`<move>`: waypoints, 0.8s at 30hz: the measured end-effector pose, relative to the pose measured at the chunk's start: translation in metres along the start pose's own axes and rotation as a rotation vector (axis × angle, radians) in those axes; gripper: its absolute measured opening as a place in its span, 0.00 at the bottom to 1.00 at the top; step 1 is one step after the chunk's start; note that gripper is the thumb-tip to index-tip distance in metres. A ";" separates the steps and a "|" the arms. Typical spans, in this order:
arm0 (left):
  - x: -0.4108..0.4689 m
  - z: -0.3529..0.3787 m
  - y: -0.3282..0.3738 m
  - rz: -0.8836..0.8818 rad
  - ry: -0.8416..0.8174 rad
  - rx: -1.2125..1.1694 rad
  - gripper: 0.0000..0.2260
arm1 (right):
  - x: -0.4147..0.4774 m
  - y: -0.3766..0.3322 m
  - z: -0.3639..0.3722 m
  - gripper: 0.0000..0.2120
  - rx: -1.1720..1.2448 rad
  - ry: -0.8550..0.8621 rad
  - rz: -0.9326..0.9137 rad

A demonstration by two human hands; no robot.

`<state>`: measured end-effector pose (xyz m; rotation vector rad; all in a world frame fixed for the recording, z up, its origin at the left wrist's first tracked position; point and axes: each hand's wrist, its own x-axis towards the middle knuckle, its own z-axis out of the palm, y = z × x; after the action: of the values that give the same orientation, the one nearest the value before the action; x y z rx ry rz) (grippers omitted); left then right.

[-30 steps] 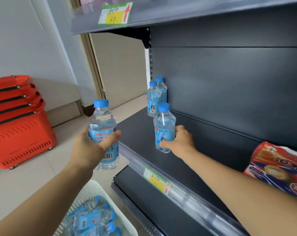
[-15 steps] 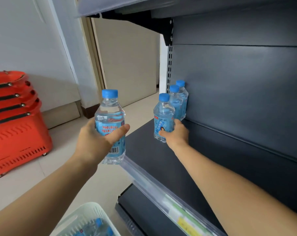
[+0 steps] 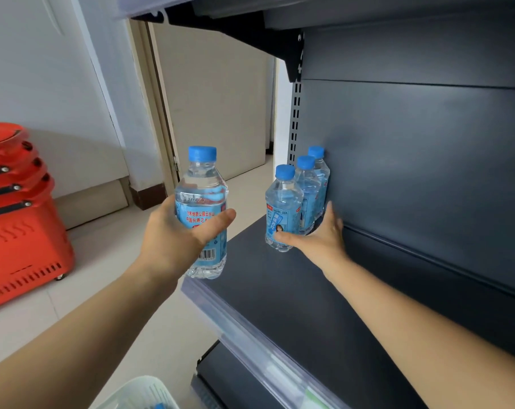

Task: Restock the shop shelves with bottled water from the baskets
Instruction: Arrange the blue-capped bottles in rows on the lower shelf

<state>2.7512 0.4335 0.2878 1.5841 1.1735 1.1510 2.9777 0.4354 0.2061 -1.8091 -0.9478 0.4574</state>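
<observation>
Left grip (image 3: 173, 243) wraps my next clear blue-capped plastic water bottle (image 3: 201, 202); right grip (image 3: 318, 237), spread wide, squares the bottle row (image 3: 284, 202) on the dark metal shelf (image 3: 280, 290).

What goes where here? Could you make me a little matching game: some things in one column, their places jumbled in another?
Things:
1. barcode bottle
2. front shelf bottle
3. red baskets
4. white basket

Places:
A. stacked on the floor, far left
B. standing on the dark shelf, front of a row of three
C. gripped in the left hand
D. bottom edge of view

Pairs: 1-C, 2-B, 3-A, 4-D
</observation>
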 end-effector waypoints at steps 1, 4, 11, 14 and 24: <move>0.000 0.001 0.000 -0.004 0.000 -0.003 0.20 | 0.003 0.000 0.001 0.64 -0.006 -0.050 0.043; 0.001 0.004 -0.003 -0.008 0.007 -0.011 0.19 | 0.008 -0.005 0.015 0.69 0.055 -0.117 0.098; -0.001 0.000 -0.009 -0.013 0.018 -0.005 0.21 | 0.017 -0.013 0.043 0.63 0.004 -0.102 0.098; -0.001 -0.002 -0.011 -0.016 0.012 -0.010 0.21 | 0.018 -0.013 0.050 0.62 0.028 -0.087 0.112; 0.002 0.000 -0.013 -0.019 -0.013 -0.023 0.22 | 0.009 -0.021 0.056 0.64 0.082 -0.023 0.171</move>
<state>2.7491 0.4384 0.2756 1.5578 1.1606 1.1365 2.9371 0.4798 0.2017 -1.8202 -0.7819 0.6161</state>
